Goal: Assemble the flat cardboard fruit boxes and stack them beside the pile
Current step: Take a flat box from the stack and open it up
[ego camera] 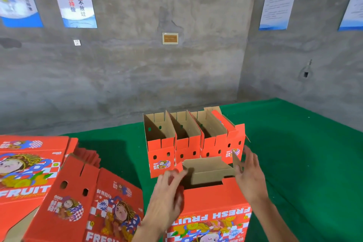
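A red fruit box (210, 214) stands in front of me with its top open and its printed side facing me. Its brown inner flaps (208, 169) are folded partway in. My left hand (169, 190) lies against the box's left end, its blurred, extended fingers pressing a small red flap (179, 167) inward. My right hand (249, 177) is at the right end, fingers straight, touching the upright brown side flap (236, 160). Behind the box, several assembled red boxes (194, 143) stand side by side in a row with open tops.
A pile of flat printed boxes (29, 173) lies at the left. One more flat box (88, 206) leans against it, near my left arm. A green cloth (304, 153) covers the surface, and grey concrete walls with posters close the corner behind.
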`<action>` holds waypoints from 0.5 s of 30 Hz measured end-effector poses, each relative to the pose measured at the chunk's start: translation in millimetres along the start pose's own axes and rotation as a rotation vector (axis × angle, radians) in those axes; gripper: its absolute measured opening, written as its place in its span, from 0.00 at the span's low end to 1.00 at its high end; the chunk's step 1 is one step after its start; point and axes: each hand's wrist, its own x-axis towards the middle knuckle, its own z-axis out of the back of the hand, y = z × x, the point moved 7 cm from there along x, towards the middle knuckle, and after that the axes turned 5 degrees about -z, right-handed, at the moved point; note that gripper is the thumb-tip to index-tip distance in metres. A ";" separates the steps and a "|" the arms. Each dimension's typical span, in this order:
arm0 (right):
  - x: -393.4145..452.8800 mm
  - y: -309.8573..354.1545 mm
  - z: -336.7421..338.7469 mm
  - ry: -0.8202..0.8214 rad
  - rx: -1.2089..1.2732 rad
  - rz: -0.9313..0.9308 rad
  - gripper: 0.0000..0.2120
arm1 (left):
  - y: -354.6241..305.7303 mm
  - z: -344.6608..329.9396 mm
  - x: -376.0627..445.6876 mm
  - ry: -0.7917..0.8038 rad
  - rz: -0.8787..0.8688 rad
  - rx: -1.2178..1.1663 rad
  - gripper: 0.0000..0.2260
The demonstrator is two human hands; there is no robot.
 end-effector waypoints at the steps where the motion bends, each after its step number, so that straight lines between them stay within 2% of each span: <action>1: -0.1 3.5 -5.7 0.045 0.027 0.004 0.22 | 1.1 0.2 8.0 0.039 -0.004 -0.008 0.31; 2: -1.9 5.3 -14.5 0.106 0.020 0.018 0.18 | 3.0 0.3 16.2 0.069 0.003 -0.001 0.31; 4: -7.4 5.7 -26.8 0.171 0.010 0.046 0.12 | 7.2 -0.1 30.3 0.082 0.030 -0.024 0.26; 7: -11.5 3.5 -31.9 0.188 0.109 0.043 0.13 | 13.1 -8.7 40.7 0.046 0.109 -0.260 0.13; 9: -10.6 -3.9 -39.5 0.268 0.199 0.000 0.13 | 15.7 -21.3 42.1 0.062 0.184 -0.408 0.09; 11: -11.5 -10.8 -46.4 0.396 0.248 -0.084 0.09 | 19.8 -30.3 42.7 0.052 0.272 -0.453 0.13; 15: -10.1 -23.5 -41.9 0.386 0.295 -0.111 0.23 | 29.9 -32.8 51.1 -0.043 0.471 -0.464 0.18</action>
